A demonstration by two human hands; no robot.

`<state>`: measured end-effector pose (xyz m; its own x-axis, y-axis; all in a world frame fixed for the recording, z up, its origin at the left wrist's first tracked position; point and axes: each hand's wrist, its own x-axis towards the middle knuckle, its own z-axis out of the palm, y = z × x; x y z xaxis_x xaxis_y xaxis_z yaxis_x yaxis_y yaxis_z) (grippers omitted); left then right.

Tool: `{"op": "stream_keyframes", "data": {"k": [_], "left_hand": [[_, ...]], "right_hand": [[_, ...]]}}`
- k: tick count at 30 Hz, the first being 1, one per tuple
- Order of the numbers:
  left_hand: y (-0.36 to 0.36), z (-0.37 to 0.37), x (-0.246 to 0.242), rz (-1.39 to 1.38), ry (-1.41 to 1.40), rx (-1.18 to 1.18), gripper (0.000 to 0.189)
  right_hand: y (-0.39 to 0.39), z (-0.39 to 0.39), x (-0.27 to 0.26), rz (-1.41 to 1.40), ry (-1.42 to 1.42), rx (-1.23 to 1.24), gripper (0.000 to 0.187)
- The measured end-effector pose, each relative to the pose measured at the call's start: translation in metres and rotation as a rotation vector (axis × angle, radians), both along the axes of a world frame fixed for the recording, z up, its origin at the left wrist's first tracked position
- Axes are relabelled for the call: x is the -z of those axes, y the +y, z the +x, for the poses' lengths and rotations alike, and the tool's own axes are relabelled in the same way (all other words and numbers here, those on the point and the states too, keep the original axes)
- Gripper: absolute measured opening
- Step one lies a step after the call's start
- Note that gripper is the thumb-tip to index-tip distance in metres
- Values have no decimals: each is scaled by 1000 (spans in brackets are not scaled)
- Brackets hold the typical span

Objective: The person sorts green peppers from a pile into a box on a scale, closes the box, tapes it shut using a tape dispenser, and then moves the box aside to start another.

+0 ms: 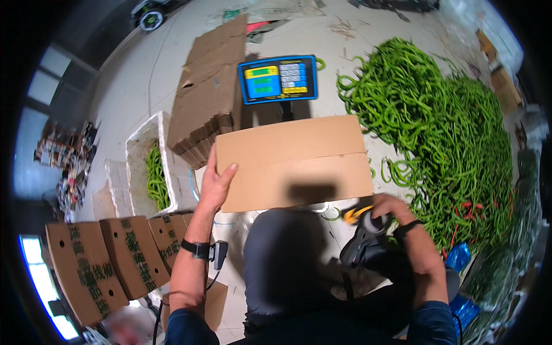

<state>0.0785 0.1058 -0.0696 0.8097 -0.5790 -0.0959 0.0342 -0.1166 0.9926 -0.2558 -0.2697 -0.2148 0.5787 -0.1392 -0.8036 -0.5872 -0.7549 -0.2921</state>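
A closed cardboard box (293,164) lies before me, a seam running across its top face. My left hand (217,183) grips the box's left end, with the thumb on the top face. At the box's lower right corner, my right hand (385,206) holds a tape dispenser (360,214) with a yellow part and a roll of tape. Just beyond the box stands the blue-framed display of a digital scale (278,79). A large heap of green chili peppers (440,142) spreads over the floor on the right.
Flattened cardboard boxes (209,82) are stacked behind the box at left. A white foam box (166,172) holds more green peppers. Printed cardboard boxes (82,267) stand at lower left. Blue plastic (458,257) and plastic bags (496,263) lie at right; a wheel (151,20) shows at top left.
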Motion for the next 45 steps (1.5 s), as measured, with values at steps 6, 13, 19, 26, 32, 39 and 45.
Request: {"op": "stream_keyframes", "data": {"k": [6,13,19,26,32,39,45], "left_hand": [[-10,-2,3,-79,9,7,84],[-2,-2,5,-69,-35,-13,82],[-3,-2,-7,68,-148,1,83],[-43,-32,-64,136,-49,-81,47],[-74,-51,-85,-179,778,77,32],[-83,-51,-76,-146,677,57,25],[-96,-56,-66,-78,533,-65,19]], "right_hand": [[-76,33,-180,-800,-676,452,49],[30,120,-231,24,-1167,353,56],[55,136,-196,125,-1124,399,45],[50,132,-202,175,-1109,359,45],[55,136,-202,133,-1106,332,43],[56,135,-206,94,-1129,305,46],[63,138,-211,139,-1128,329,50]]}}
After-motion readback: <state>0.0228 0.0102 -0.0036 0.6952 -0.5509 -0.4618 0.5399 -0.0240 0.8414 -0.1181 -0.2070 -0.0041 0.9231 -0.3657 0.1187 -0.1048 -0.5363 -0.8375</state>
